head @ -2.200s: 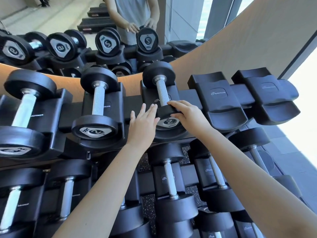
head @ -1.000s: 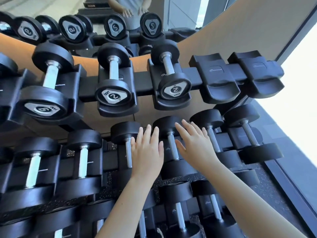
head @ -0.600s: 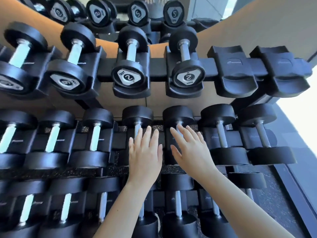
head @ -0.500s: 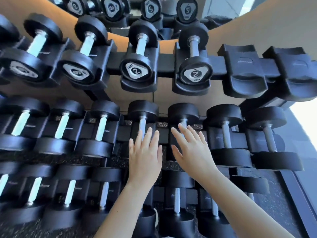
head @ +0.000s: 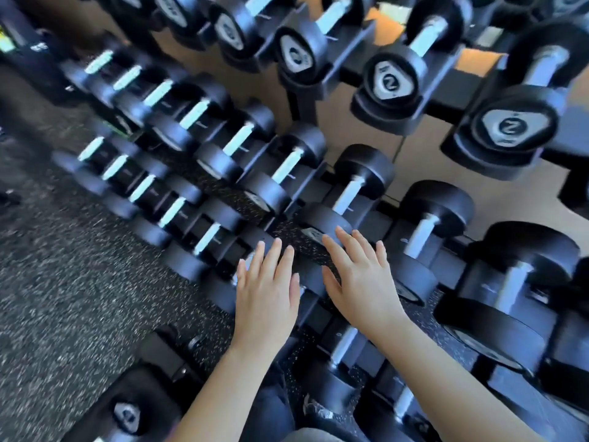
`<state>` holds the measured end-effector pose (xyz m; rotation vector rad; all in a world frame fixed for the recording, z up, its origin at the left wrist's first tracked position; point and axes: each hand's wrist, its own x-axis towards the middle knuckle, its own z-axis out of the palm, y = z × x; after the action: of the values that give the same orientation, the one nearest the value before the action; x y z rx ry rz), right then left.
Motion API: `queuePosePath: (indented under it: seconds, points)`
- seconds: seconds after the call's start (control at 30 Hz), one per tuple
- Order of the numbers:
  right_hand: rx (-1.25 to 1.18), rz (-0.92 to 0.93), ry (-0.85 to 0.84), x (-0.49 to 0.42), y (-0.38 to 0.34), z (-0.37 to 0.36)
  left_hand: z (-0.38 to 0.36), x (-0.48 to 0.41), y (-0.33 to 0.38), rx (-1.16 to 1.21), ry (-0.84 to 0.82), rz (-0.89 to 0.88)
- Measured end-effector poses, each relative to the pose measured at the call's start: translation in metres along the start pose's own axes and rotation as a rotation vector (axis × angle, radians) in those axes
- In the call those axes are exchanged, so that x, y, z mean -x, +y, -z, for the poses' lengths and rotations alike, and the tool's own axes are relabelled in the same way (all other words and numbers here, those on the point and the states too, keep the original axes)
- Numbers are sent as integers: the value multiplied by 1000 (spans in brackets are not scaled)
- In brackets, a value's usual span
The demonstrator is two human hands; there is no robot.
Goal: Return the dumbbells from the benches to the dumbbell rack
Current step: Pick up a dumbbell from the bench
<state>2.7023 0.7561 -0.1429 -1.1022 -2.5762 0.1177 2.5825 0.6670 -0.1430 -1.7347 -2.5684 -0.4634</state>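
Observation:
The dumbbell rack [head: 452, 87] fills the view in tilted rows, its cradles holding several black dumbbells with silver handles. Two dumbbells marked 2 sit on the top row: one [head: 390, 81] in the middle, the other [head: 513, 126] at the right. My left hand [head: 266, 291] and my right hand [head: 361, 275] hover side by side in front of the middle and lower rows, palms down, fingers spread, holding nothing. My right fingertips lie just below the head of a middle-row dumbbell [head: 347, 193]. The picture is blurred by motion.
Dark speckled rubber floor [head: 63, 298] spreads to the left. A black rack foot or base [head: 127, 406] lies at the lower left. Larger dumbbells [head: 510, 288] crowd the right side. A tan wall panel [head: 424, 161] shows behind the top row.
The view has swung left and tilted, so the rack now runs diagonally and the floor shows at left. Both hands stay empty and spread, slightly lower against the rack.

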Motion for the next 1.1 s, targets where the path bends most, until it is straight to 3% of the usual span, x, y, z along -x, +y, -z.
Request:
queuePosePath:
  seconds: [0.53,0.87,1.1]
  points:
    - [-132,475,-152,-15,-139,-41,31,101,-98,-93,87,565]
    - [-121,579,-168,26,-231,-63,45,163,-157,-26,165,678]
    - [-148,538,-138,99,-355,-83,68,277,-248,-51,142,646]
